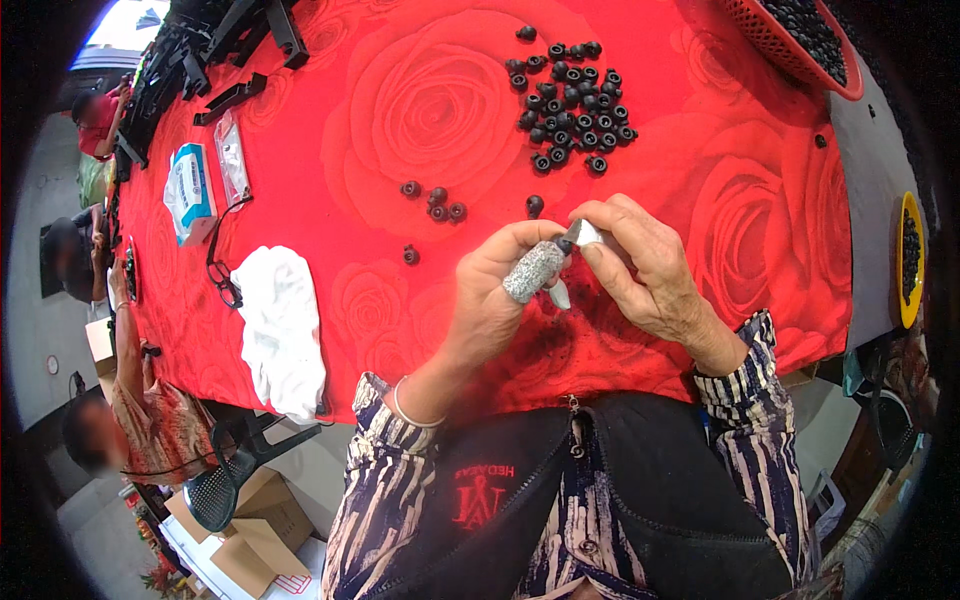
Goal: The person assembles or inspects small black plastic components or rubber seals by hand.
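Observation:
Above the near part of the red cloth my two hands meet. My left hand (507,268) is closed, pinching a small black knob (565,244); the fingers hide most of it. A grey speckled sleeve (534,272) covers one finger of this hand, and a pale tip shows below it. My right hand (645,265) is closed on a small white-and-grey blade-like piece (587,234), held against the knob. Just beyond the fingers lies a single loose black knob (535,206). Farther off is a pile of similar round black knobs (572,110), and several more (438,203) are scattered to the left.
At far right stands a red basket (848,80) of black parts, with a yellow bowl (906,300) nearer. A white cloth (280,330), glasses (220,275) and a tissue box (190,195) lie left. Black brackets (235,98) fill the far left; people sit along that side.

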{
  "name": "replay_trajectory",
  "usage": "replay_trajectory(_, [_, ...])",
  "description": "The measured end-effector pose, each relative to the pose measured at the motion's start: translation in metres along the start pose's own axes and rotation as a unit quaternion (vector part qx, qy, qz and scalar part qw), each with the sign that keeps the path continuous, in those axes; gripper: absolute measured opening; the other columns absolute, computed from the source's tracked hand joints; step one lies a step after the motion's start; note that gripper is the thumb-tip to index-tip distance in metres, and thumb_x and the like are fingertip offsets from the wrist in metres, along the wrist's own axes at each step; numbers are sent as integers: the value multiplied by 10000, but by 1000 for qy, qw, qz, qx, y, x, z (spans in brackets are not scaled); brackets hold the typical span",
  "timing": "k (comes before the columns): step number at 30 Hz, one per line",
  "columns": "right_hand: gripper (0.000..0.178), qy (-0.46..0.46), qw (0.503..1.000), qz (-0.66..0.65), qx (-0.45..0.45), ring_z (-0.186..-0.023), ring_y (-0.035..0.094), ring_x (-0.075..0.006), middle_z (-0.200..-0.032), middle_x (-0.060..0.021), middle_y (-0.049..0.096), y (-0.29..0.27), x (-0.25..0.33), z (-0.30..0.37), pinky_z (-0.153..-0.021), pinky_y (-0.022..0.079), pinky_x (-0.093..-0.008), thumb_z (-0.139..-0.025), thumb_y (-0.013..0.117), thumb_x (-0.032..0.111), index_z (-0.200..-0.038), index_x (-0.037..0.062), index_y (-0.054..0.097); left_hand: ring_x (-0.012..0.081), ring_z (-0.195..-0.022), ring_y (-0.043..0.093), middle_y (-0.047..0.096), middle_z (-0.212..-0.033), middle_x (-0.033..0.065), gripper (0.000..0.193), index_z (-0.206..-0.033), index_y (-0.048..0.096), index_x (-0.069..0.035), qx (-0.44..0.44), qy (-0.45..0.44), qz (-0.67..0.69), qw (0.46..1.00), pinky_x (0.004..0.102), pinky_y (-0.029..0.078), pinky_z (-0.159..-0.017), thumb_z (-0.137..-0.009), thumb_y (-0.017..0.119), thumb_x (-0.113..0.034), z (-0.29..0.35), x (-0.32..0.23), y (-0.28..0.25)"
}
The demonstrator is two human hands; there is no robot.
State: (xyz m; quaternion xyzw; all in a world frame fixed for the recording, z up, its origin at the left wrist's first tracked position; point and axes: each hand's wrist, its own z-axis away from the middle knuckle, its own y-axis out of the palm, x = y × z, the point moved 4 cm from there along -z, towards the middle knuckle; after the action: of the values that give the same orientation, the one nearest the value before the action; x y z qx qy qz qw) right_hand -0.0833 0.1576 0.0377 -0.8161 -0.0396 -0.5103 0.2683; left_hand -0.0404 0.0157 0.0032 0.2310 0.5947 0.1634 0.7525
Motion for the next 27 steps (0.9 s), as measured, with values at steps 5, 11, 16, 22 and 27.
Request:
replay_trajectory(5, [215, 14, 1000, 3, 11, -664, 535, -290, -755, -149, 503, -1, 1, 0, -568, 424, -351, -773, 551, 25, -979, -29, 519, 54, -744, 517, 576, -859, 12, 232, -1064, 541, 22, -6, -5, 1, 1000, 195, 440, -652, -862, 551, -91, 0, 1, -1])
replay_trajectory(11, [207, -14, 1000, 14, 5, -599, 482, -195, -738, -108, 479, 0, -1, 0, -534, 387, -287, -796, 526, 8, -998, -37, 520, 47, -731, 513, 574, -843, 1, 233, -1063, 546, 25, -16, -12, -7, 1000, 188, 436, -646, -854, 558, -79, 0, 0, 0])
replay_trajectory(16, [234, 18, 999, 20, 27, -643, 534, -279, -743, -143, 505, -2, 1, -1, -552, 427, -345, -754, 563, 16, -981, -30, 526, 44, -723, 510, 572, -845, 2, 230, -1056, 550, 27, -17, -13, 4, 1000, 189, 438, -639, -846, 564, -64, -1, 0, 0])
replay_trajectory(22, [220, -8, 999, 27, 20, -633, 533, -278, -732, -140, 507, -1, 0, -1, -544, 427, -347, -757, 560, 9, -972, -29, 531, 46, -717, 509, 571, -837, 3, 226, -1049, 554, 30, -22, -12, -15, 1000, 195, 442, -625, -846, 563, -69, 0, 1, -2])
replay_trajectory(27, [221, -18, 999, 30, 17, -628, 536, -278, -725, -139, 511, 0, -1, -1, -542, 429, -348, -752, 564, -6, -969, -31, 532, 51, -702, 516, 579, -832, 10, 226, -1050, 556, 30, -32, -13, -25, 999, 197, 450, -613, -849, 560, -73, 1, 0, -1])
